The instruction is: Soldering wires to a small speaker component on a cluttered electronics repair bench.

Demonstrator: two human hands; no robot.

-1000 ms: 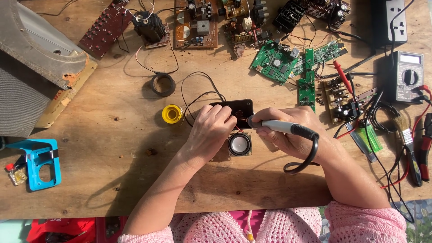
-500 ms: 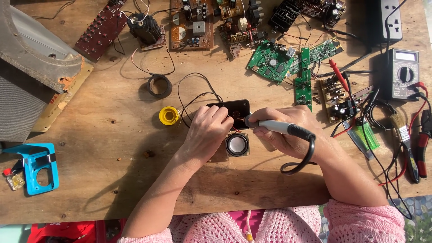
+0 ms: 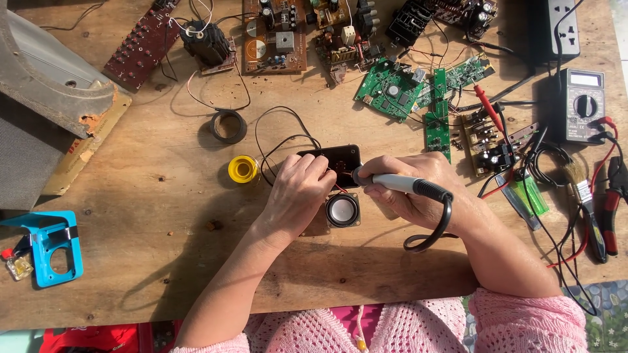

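Right hand grips the soldering iron, fingers wrapped tight round its handle, tip aimed left at the dark circuit board mid-table. Left hand arches over, fingertips together, pressing the board; small round speaker sits just nearer.

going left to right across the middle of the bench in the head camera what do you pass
Blue plastic frame → yellow solder spool → left hand → small round speaker → right hand holding the soldering iron → green lighter → brush.
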